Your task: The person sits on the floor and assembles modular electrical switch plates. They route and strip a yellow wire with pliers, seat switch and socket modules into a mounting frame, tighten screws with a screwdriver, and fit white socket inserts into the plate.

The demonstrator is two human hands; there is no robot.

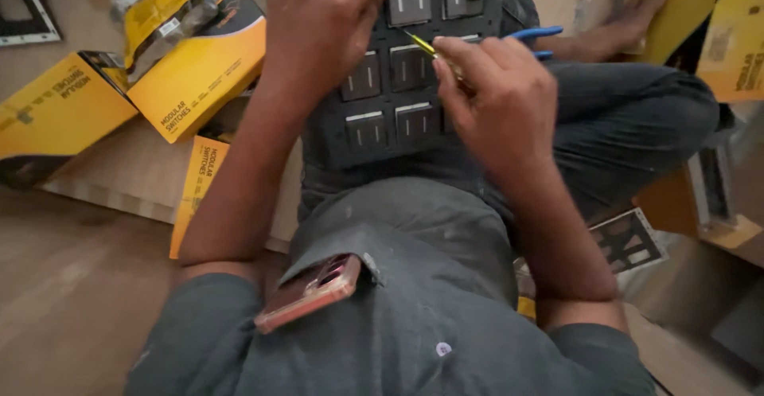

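Head view: a dark panel full of grey switches rests on the person's lap, its long axis running away from the body toward the knees.

The left hand lies over the panel's upper left part, palm down. Its fingers are spread and curled over the far switches, pinning the panel rather than gripping any separate thing.

The right hand sits at the panel's right edge, nearer the middle rows. Its fingers are closed narrow around a tool with a yellow tip. Blue handles show behind the hand, but whether they belong to the same tool cannot be told. The tip points left and slightly away, toward the gap between the top row and the switch in the middle row. The tip is just beside that switch; contact cannot be told.

So the right hand is the nearer one to the working spot, and the switch lies left of its fingertips.

Around the lap lie yellow boxes on the floor at left, well apart from both hands. A phone sticks out of the shirt pocket.
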